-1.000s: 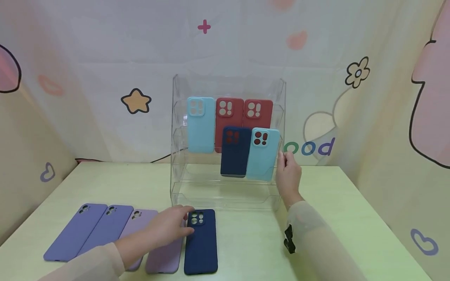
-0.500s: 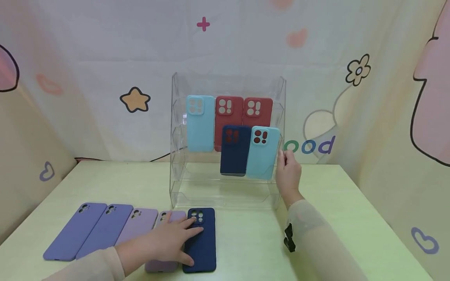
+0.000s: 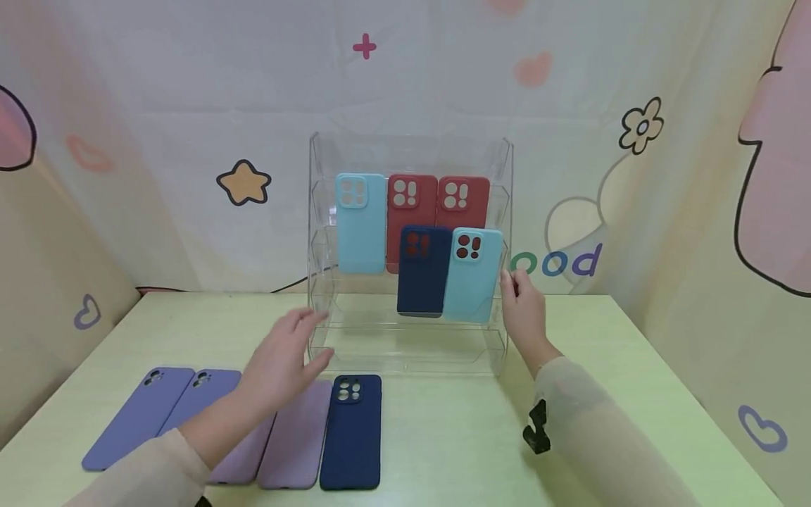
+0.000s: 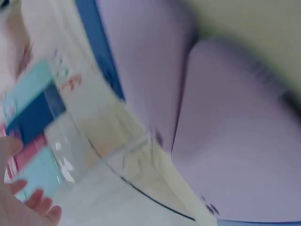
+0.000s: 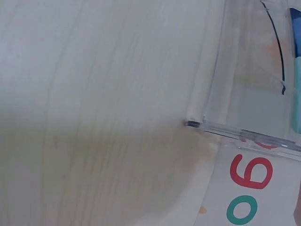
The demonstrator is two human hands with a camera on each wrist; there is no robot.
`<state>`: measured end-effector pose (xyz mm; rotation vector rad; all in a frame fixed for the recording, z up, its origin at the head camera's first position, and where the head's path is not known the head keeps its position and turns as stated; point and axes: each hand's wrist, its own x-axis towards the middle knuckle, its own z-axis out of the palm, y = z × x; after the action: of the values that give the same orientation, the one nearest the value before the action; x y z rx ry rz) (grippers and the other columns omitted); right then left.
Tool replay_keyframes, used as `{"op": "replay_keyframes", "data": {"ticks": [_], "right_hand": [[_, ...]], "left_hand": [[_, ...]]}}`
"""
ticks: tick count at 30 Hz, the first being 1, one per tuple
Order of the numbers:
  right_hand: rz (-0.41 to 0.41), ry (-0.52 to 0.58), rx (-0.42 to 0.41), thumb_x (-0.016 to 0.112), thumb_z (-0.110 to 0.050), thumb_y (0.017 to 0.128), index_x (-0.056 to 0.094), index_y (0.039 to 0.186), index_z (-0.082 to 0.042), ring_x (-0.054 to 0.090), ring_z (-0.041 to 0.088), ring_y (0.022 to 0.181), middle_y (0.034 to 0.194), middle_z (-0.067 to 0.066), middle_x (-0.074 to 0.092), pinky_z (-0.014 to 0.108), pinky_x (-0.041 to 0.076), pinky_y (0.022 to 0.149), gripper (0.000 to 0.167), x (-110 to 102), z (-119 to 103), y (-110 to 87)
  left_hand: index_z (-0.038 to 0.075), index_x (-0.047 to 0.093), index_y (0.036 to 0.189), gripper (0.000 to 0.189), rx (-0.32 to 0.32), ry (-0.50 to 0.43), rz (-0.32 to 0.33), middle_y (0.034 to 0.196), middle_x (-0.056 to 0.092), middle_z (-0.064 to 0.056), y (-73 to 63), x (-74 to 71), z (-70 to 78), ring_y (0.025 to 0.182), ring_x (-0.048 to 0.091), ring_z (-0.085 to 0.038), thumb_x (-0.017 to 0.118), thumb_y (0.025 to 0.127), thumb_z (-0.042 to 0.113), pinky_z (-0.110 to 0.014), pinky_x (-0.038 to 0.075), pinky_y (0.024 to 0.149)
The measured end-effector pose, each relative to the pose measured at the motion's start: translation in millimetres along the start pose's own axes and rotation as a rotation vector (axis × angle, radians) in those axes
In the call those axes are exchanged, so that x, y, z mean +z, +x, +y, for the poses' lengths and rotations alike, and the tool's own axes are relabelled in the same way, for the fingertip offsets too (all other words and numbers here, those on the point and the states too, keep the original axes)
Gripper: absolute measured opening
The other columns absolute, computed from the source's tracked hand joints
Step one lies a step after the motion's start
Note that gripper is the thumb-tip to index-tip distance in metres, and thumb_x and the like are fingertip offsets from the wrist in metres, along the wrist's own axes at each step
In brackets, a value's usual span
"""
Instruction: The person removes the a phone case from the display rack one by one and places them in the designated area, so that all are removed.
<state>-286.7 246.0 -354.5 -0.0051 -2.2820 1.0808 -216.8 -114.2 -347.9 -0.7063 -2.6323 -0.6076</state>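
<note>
My left hand point(image 3: 284, 362) is in the air at the left front of a clear display rack point(image 3: 405, 365), fingers spread and holding nothing. Below it lie lilac phone cases point(image 3: 296, 436) and a navy phone case point(image 3: 352, 443). In the left wrist view its fingers point(image 4: 40, 205) appear at the lower left. With curled fingers, my right hand point(image 3: 524, 313) grips the rack's right side edge. On the rack stand a light blue case point(image 3: 361, 236), two red cases point(image 3: 465, 211), a second navy case point(image 3: 423, 278) and another light blue case point(image 3: 472, 282).
Two violet-blue phone cases point(image 3: 136, 419) lie at the left of the pale wooden table point(image 3: 456, 436). Behind the rack hangs a printed curtain point(image 3: 253, 70). The rack's lower tiers are transparent, with the table showing through.
My left hand touched the navy case on the table, then rose off it toward the rack's left side. That case shifted slightly left. The right hand stayed at the rack's edge.
</note>
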Motion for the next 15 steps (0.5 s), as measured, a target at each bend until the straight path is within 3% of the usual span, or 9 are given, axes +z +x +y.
{"op": "replay_keyframes", "data": {"ticks": [2,7,10,12,15], "right_hand": [[-0.031,0.018,0.033,0.040,-0.033,0.100,0.044,0.086,-0.004,0.040,0.022,0.066,0.071,0.009,0.040,0.029,0.033,0.056,0.032,-4.0,-0.6,-0.2],[0.002,0.095,0.051,0.046,-0.031,0.098,0.048,0.096,-0.003,0.047,0.020,0.071,0.079,0.009,0.049,0.021,0.038,0.058,0.028,-13.1,-6.7,0.2],[0.035,0.137,-0.005,0.048,-0.028,0.098,0.050,0.107,-0.001,0.057,0.022,0.079,0.091,0.011,0.059,0.022,0.046,0.066,0.028,-19.9,-17.4,2.7],[0.026,0.146,-0.030,0.048,-0.028,0.098,0.050,0.116,-0.001,0.062,0.024,0.088,0.103,0.013,0.062,0.028,0.050,0.076,0.033,-24.4,-25.7,4.6],[-0.045,0.112,-0.032,0.047,-0.029,0.098,0.046,0.129,-0.002,0.059,0.027,0.105,0.120,0.015,0.059,0.040,0.048,0.088,0.041,-29.1,-37.0,6.4]], "left_hand": [[0.000,0.034,0.140,0.064,-0.129,-0.125,0.007,0.137,0.036,-0.022,11.5,-5.3,-10.5,0.122,0.038,-0.040,0.063,0.088,0.025,-0.054,0.037,0.094],[0.002,-0.003,0.148,0.079,-0.398,-0.544,-0.200,0.148,0.013,-0.030,36.6,-8.5,-35.7,0.130,0.025,-0.047,0.051,0.096,0.027,-0.056,0.029,0.101],[0.006,-0.006,0.149,0.077,-0.469,-0.748,-0.283,0.148,0.014,-0.031,46.5,-5.1,-44.4,0.131,0.025,-0.046,0.048,0.097,0.023,-0.054,0.031,0.100],[0.005,-0.006,0.149,0.074,-0.475,-0.818,-0.325,0.147,0.014,-0.032,50.9,-1.4,-47.7,0.131,0.026,-0.045,0.046,0.097,0.018,-0.052,0.033,0.100],[0.002,-0.004,0.148,0.068,-0.466,-0.851,-0.402,0.145,0.015,-0.033,54.0,5.2,-53.1,0.131,0.024,-0.045,0.040,0.097,0.011,-0.054,0.033,0.099]]}}
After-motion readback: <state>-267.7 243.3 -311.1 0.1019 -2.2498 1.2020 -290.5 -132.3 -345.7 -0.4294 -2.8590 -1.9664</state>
